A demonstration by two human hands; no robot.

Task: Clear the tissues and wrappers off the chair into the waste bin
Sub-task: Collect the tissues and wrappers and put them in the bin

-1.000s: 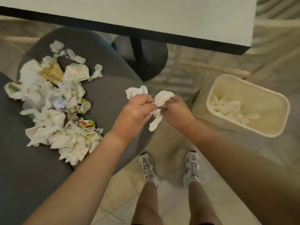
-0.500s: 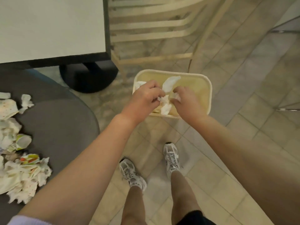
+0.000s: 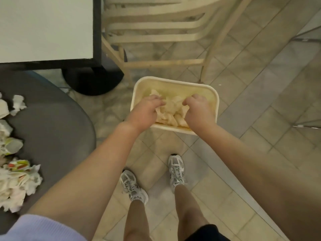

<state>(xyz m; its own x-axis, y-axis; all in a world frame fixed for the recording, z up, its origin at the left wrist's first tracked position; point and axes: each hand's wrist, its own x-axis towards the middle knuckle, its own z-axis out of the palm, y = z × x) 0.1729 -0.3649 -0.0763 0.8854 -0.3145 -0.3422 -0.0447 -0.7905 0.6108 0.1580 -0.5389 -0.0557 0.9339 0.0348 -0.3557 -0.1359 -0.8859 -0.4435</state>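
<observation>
**Both hands over the waste bin, tissues still piled on the chair**

Head view: the cream waste bin stood on the tiled floor, just in front of the person's feet and below the pale slatted chair. Crumpled tissues in the bin lay heaped inside it, between the two hands.

The left hand reached over the bin's near left rim with its fingers curled down toward the heap. The right hand was over the near right part of the bin, fingers likewise curled inward at the paper. Whether either hand actually gripped a tissue or only hung over the heap, I could not tell; the fingertips were hidden against the paper. The two hands were apart, with the heap showing between them.

The dark grey chair filled the lower left. A pile of tissues and wrappers lay on its seat at the frame's left edge, white paper mixed with pieces printed in red, yellow and green; one loose white tissue sat at the pile's far end. This pile was well apart from the bin.

A white table with a black edge took the upper left, its round black base on the floor beside the bin. White sneakers pointed toward the bin, and a lilac sleeve showed at the bottom left
</observation>
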